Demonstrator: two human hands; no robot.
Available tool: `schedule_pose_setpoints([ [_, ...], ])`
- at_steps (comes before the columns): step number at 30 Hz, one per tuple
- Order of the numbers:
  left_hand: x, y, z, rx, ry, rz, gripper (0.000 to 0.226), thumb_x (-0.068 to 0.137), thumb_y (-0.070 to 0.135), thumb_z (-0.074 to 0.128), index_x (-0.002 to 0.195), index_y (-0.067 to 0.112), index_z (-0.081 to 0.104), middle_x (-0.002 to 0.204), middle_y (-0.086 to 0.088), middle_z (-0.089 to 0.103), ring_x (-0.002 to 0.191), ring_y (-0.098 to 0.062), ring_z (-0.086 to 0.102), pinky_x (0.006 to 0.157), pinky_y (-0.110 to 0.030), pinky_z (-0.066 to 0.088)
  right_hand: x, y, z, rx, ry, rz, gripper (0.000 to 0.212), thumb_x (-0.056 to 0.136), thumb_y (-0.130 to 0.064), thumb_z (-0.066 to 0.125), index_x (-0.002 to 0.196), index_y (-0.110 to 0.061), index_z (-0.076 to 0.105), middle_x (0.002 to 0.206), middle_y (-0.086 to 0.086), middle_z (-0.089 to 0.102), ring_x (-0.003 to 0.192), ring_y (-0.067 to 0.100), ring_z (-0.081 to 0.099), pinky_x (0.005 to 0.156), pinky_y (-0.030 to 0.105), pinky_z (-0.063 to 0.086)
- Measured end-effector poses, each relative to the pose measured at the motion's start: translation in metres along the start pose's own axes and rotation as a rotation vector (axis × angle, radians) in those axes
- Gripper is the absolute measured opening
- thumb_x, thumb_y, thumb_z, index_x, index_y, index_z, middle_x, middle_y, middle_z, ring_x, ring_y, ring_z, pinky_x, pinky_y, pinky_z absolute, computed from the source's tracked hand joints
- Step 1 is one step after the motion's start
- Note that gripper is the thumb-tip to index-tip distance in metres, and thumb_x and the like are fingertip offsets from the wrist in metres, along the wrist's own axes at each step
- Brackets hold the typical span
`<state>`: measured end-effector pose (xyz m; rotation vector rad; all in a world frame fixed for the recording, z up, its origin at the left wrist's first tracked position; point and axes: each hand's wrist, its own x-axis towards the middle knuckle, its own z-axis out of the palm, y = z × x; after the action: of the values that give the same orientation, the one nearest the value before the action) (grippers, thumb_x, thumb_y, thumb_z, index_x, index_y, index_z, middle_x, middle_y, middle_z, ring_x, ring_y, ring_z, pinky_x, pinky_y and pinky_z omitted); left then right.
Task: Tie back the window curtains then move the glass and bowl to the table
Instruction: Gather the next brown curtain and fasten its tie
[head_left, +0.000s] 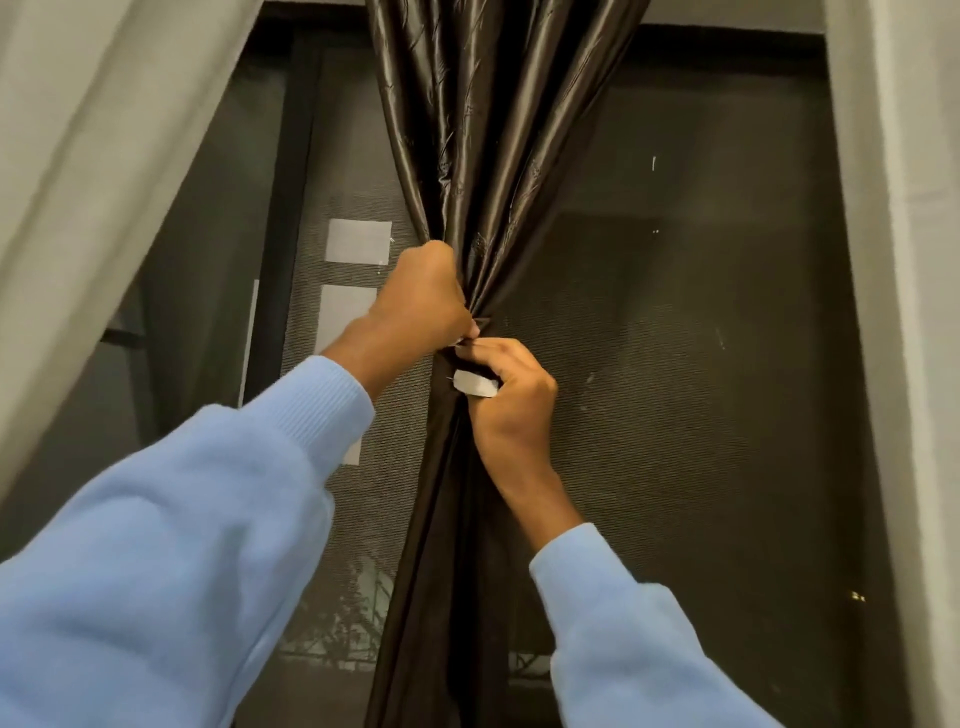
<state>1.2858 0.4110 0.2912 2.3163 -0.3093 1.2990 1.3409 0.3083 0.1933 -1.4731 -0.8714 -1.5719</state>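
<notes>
No text, number or brand can be read anywhere. White tag (475, 384) at the gathered curtain (488, 156), mid-scene: face looks plain, too small to tell any print. Pale rectangles (358, 240) on the screen (701, 312), left of the curtain: no lettering legible.

Dark mesh screen (701, 364) with pale rectangles (358, 240), white wall (914, 312) at right
</notes>
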Motion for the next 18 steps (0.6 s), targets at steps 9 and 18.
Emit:
schedule_pose_setpoints([
  [9, -0.006, 0.022, -0.008, -0.034, -0.019, 0.078, 0.019, 0.075, 0.022, 0.080, 0.080, 0.007, 0.070, 0.072, -0.003, 0.066, 0.071, -0.013, 0.066, 0.069, -0.031, 0.056, -0.001, 0.002, -0.003, -0.170, -0.175, -0.096, 0.031, 0.080, 0.012, 0.067, 0.109, 0.002, 0.072, 0.109, 0.012, 0.065, 0.105, 0.024, 0.065, 0.092, 0.028, 0.053],
  [18, -0.014, 0.010, -0.009, -0.677, -0.214, -0.206, 0.014, 0.092, 0.007, 0.059, 0.100, 0.007, 0.070, 0.073, -0.005, 0.066, 0.055, -0.007, 0.053, 0.051, -0.016, 0.042, 0.000, 0.003, -0.008, -0.219, -0.230, -0.155, 0.019, 0.084, 0.007, 0.058, 0.097, 0.007, 0.071, 0.094, 0.012, 0.060, 0.091, 0.029, 0.065, 0.077, 0.045, 0.057],
])
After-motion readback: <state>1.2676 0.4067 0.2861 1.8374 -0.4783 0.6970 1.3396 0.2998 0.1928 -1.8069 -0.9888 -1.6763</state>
